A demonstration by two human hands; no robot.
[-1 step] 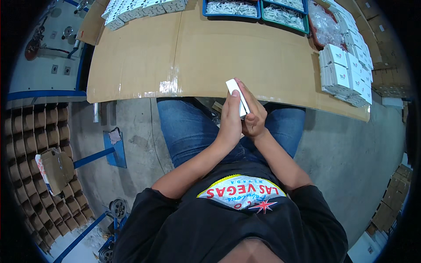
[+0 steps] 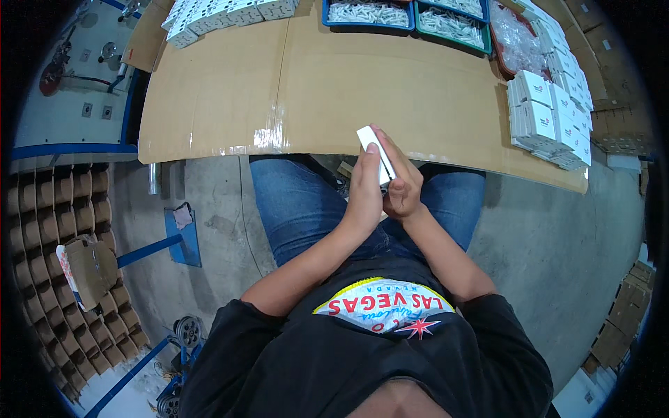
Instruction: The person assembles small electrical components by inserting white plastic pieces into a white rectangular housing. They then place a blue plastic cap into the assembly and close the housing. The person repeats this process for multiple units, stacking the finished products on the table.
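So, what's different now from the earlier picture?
Very little: the left hand and right hand have shifted very slightly left, carrying the small white box between them. Nothing was taken hold of or let go. The stacked white boxes at the right and the cardboard-covered table stayed as they were.

From the person's head, the left one of two side-by-side fisheye cameras is looking steeply down and forward, keeping the picture upright. The black shirt (image 2: 306, 369) is sitting closest to the lens, filling the lower middle. The hands (image 2: 364, 188) are showing farther off, a little above and right of centre, while the desk (image 2: 216, 90) is stretching across the top. The wide lens is also taking in floor (image 2: 536, 230) on both sides, and darkness is rounding off the corners.
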